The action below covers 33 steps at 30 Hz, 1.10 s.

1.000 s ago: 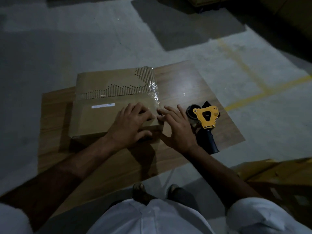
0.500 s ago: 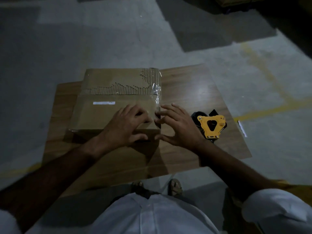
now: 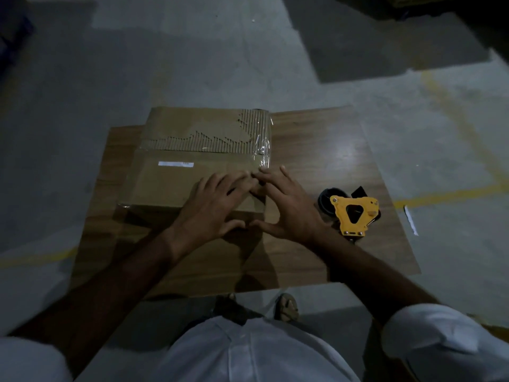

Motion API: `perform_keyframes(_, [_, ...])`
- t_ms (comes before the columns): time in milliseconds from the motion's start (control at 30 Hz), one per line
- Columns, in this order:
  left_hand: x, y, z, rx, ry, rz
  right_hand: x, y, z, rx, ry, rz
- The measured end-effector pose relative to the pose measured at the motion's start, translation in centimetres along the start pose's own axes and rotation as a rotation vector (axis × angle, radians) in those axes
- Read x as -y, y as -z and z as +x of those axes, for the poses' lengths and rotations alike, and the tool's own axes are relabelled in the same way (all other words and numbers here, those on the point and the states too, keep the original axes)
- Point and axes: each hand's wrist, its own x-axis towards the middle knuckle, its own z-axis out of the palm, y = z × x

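- Box (image 3: pixel 170 186): matt brown cardboard, its top layer torn off to bare ribbed corrugation, upper centre.
- Tape (image 3: pixel 263 150) on the box's right edge: clear, glossy, crinkled film.
- Board (image 3: pixel 325 150): wood-grain, slight sheen.
- Tape dispenser (image 3: pixel 355 213), right: smooth yellow plastic.
- Floor (image 3: pixel 192 64): matt grey concrete.

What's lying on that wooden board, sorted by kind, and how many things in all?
Brown cardboard box sealed with clear tape: 1
Yellow-and-black handheld tape dispenser: 1
Total: 2
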Motion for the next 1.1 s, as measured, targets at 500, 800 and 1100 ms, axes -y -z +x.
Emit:
perform_keyframes(500, [6.7,0.6,-8.9,-0.036,-0.021,-0.175,10.9,-4.3,1.6,-0.105,-0.009,-0.092])
perform_keyframes(800, [8.9,-0.7,-10.7,-0.289,0.137,-0.488,13.0,-6.4,-0.2,0.078,0.140,-0.184])
perform_keyframes(1100, [9.2,-0.7,-11.0,-0.369,0.146,-0.290,11.5,-4.4,6.9,-0.036,-0.051,-0.026])
